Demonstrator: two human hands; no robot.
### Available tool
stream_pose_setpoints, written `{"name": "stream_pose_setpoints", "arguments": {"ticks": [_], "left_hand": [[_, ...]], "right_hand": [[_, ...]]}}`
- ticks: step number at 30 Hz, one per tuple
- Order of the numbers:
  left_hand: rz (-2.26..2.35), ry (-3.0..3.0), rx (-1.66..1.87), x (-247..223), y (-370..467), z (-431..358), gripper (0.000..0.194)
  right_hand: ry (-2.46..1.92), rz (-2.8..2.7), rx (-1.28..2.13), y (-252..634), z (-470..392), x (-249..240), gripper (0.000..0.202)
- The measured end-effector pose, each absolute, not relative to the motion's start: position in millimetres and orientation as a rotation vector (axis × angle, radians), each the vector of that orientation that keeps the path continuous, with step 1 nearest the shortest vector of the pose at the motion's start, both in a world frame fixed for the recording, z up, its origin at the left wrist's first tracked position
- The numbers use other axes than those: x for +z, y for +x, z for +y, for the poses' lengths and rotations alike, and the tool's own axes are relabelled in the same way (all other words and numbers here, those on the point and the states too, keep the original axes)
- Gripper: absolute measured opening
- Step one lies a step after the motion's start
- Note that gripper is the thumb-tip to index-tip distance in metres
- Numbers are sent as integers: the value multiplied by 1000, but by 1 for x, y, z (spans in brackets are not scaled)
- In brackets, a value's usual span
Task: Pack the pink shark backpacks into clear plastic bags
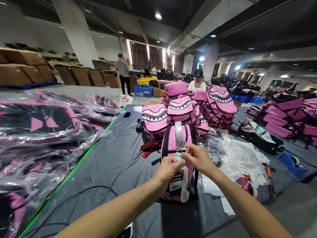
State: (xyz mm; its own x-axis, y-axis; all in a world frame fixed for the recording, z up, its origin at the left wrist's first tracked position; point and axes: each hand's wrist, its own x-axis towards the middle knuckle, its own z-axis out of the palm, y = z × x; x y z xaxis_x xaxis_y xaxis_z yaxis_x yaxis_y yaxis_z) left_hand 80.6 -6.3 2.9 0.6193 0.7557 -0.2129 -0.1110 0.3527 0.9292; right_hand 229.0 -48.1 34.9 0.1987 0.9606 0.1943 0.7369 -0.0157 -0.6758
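Now, in the head view, a pink bag (169,140) stands on the near middle of the grey table (123,145). The left hand (169,170) pinches a white strip (178,157) on the bag's front. The right hand (199,158) seems to pinch the same strip at its right edge. Higher up, a pale wrap (179,137) lies over the bag, so that part looks done. The strip between the hands looks only part done. This bag has no clear plastic on its pink sides that I can see, but the wrapped bags (54,122) on the left do.

More pink bags (182,110) sit close behind it, so there is little room on the far side. On the right, white papers (247,162), a black bag (259,135) and a blue tape holder (292,165) fill much of the table. A black cord (94,187) lies on the near left.
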Motion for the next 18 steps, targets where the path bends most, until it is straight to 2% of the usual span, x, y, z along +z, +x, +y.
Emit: {"name": "stream_pose_setpoints", "arguments": {"ticks": [6,9,11,13,16,18], "left_hand": [[658,1026,562,3,77,-7,50],[650,932,567,5,78,-8,50],[666,864,572,8,79,-8,38],[702,765,533,12,79,-8,27],[692,604,452,15,79,-9,27],[613,586,421,15,77,-10,28]], "right_hand": [[-1952,-1670,218,224,-50,45,23],[-1822,-1584,414,226,-59,39,18],[-1640,-1461,693,227,-66,31,14],[-1461,-1294,923,225,-72,21,20],[-1371,-1143,988,219,-74,7,34],[-1420,-1154,927,215,-71,1,31]]}}
